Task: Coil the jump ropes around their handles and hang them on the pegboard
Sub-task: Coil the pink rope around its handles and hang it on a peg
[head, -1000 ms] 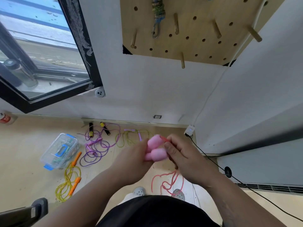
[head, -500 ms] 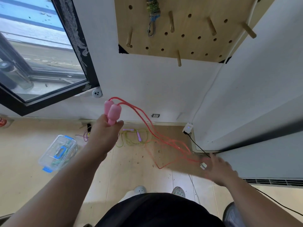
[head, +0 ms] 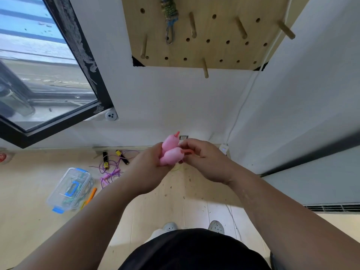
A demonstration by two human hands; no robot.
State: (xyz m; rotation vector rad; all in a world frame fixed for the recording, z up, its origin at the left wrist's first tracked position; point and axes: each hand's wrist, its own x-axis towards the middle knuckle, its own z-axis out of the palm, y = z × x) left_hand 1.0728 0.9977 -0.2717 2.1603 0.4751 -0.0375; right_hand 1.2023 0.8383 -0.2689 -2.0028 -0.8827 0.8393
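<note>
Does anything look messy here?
Yes. A purple jump rope lies in a loose tangle on the floor, and an orange-handled rope lies beside the clear plastic box.

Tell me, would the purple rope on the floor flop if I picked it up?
Probably floppy: the purple rope lies in loose loops. Likely light, since its cord looks thin. Its black handles look round, so might roll.

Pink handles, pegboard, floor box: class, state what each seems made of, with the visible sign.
Pink handles: probably matte plastic or foam; smooth, rounded, no glare. Pegboard: looks like light wood, pale grain, with dowel pegs. Box: clear glossy plastic; contents show through, blue clips.
</note>
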